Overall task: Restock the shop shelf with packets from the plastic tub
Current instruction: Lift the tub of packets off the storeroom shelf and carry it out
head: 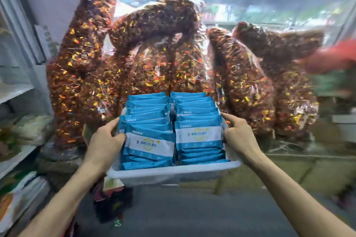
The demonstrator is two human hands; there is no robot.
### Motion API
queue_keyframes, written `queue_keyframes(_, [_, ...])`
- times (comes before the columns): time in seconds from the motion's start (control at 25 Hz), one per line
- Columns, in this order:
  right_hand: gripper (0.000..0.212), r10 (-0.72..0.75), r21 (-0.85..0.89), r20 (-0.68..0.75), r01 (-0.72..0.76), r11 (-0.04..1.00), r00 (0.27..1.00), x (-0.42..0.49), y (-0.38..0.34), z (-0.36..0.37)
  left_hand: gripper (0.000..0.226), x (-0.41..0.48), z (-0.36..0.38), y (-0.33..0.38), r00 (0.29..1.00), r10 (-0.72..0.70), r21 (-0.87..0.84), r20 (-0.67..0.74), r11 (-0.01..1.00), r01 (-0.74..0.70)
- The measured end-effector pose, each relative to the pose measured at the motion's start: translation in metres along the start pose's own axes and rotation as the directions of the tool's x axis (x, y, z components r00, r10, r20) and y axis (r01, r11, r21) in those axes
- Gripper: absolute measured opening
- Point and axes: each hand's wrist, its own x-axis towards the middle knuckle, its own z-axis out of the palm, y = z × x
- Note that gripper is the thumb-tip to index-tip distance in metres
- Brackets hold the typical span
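Two rows of blue-and-white packets (198,134) stand on edge in a white tub (163,175) at centre frame; the rear packets are partly hidden by those in front. The left hand (107,138) grips the tub's left rim, fingers curled over it and thumb pressed on the front packet. The right hand (238,136) grips the right rim with the forefinger laid along it; its other fingers are hidden under the tub. Print on the packets is too small to read. The shelf (17,90) is cut off at the left edge, its stock blurred. Large clear bags (154,54) of dark, flecked contents fill the background. A blurred red shape (331,57) at the right edge cannot be identified.
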Motion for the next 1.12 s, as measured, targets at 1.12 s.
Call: queue_keyframes(1.12, [0.069,0.42,0.23,-0.893,-0.641,0.732,0.16,-0.089,0.507,-0.776,0.049,-0.175,0.946,0.685,0.194,0.679,-0.6,0.708,0.723,-0.342])
